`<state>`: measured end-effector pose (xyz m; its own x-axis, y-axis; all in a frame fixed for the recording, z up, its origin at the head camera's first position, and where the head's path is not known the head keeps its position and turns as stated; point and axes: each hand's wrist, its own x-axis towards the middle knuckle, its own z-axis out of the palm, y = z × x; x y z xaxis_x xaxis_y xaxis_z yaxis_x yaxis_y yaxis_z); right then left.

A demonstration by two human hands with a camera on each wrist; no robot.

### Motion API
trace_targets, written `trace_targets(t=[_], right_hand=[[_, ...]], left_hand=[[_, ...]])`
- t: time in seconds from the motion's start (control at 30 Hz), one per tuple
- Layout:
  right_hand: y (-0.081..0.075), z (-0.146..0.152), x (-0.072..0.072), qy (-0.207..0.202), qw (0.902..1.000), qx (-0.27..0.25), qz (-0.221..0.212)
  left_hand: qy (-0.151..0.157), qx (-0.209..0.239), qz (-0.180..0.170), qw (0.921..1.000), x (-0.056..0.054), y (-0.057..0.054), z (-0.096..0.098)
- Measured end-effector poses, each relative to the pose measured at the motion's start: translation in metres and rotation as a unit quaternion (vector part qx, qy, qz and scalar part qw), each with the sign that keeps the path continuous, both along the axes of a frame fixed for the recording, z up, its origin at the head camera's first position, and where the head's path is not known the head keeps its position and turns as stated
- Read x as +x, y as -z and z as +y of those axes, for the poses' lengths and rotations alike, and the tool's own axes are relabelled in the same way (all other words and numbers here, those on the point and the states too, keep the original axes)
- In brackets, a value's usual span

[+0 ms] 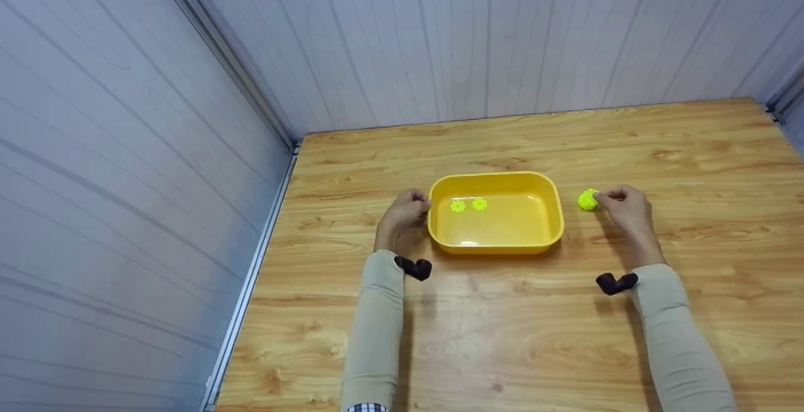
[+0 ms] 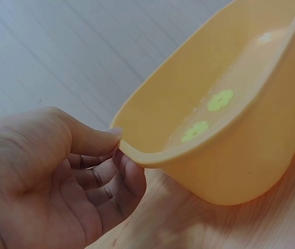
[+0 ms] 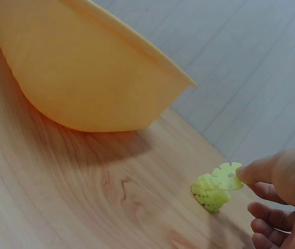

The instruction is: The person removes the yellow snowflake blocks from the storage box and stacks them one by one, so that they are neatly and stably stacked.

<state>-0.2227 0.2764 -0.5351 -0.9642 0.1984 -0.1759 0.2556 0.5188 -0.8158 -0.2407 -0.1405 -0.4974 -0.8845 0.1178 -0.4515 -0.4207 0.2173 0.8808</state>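
Observation:
A yellow plastic basin (image 1: 496, 249) stands on the wooden table, with two flower-shaped yellow-green discs (image 1: 479, 203) lying flat on its floor. At the basin's left end my left hand (image 1: 405, 210) pinches the rim between thumb and fingers, which the left wrist view shows close up. Right of the basin, my right hand (image 1: 628, 211) pinches one notched flower-shaped disc (image 3: 227, 175) by its edge. Just beneath that disc, a small pile of similar discs (image 3: 210, 197) sits on the table; whether the held disc touches the pile I cannot tell.
The wood-grain table (image 1: 502, 349) runs back to a pale panelled wall (image 1: 477, 41). Another panelled wall (image 1: 125, 179) rises along its left side. Dark wrist-mounted pieces (image 1: 414, 268) stick out from both beige sleeves.

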Motion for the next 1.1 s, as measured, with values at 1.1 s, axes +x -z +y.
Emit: trace_targets(t=[1.1], right_hand=[[0.0040, -0.0019, -0.0053, 0.017, 0.9993, 0.027, 0.018]], left_hand=[[-0.019, 0.008, -0.018, 0.9996, -0.0009, 0.0012, 0.0009]])
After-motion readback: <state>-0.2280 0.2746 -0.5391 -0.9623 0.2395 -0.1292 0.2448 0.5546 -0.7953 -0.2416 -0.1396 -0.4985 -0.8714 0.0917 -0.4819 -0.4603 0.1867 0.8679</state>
